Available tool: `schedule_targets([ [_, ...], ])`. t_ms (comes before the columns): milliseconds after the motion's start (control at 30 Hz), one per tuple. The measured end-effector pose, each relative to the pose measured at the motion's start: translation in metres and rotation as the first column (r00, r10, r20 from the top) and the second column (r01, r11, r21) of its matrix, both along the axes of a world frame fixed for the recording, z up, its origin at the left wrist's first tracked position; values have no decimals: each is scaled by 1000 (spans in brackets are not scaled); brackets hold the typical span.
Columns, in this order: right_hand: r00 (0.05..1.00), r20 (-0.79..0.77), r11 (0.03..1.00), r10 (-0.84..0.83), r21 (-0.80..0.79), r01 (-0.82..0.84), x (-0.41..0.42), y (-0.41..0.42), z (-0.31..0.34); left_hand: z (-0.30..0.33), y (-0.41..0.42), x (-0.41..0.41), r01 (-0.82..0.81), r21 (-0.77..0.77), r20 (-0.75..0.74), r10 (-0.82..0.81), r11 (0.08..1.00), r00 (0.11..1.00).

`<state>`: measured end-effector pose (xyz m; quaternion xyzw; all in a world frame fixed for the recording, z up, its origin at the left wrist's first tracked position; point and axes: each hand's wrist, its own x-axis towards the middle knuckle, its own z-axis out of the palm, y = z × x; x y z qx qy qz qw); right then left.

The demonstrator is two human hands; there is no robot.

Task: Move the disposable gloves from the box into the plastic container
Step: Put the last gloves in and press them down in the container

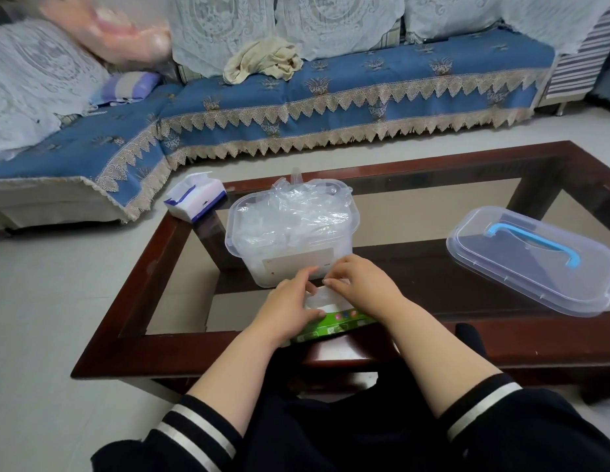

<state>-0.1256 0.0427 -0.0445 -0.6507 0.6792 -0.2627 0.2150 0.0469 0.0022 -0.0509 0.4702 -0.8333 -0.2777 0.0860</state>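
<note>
Currently both hands on green box (334, 327) at near edge of surface (126, 301). Left hand (291, 306) gripping box's left end, thumb laid along top edge, fingers curled over white opening. Right hand (360, 279) over box's far right side, fingertips pinching thin clear gloves (322, 294) at opening. Plastic container (290, 233) just beyond hands, touching fingertips, lidless, heaped with crumpled clear gloves above rim. Clear lid with blue handle (538, 258) lying flat, far right, well apart. Tissue pack (194, 197) on far left corner. Blue-covered sofa (331, 93) beyond.
</note>
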Motion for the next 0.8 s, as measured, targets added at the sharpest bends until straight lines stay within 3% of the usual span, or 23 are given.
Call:
schedule_targets([
  [200,996,82,999,27,38,-30,-3,2,0,-7,-3,0,-4,48,-56,7,999,998],
  [334,996,-67,996,58,68,-53,6,4,-3,-14,-3,1,18,150,-87,-5,988,996],
  [567,980,-197,999,7,-31,-13,9,2,-1,-12,-4,-1,21,74,-35,-19,997,999],
  [701,990,-143,991,12,-127,-31,8,0,-4,-17,-6,1,19,93,-42,-15,995,999],
  [801,996,69,965,-55,-251,71,10,0,2,-17,-8,1,17,105,-40,-13,994,999],
])
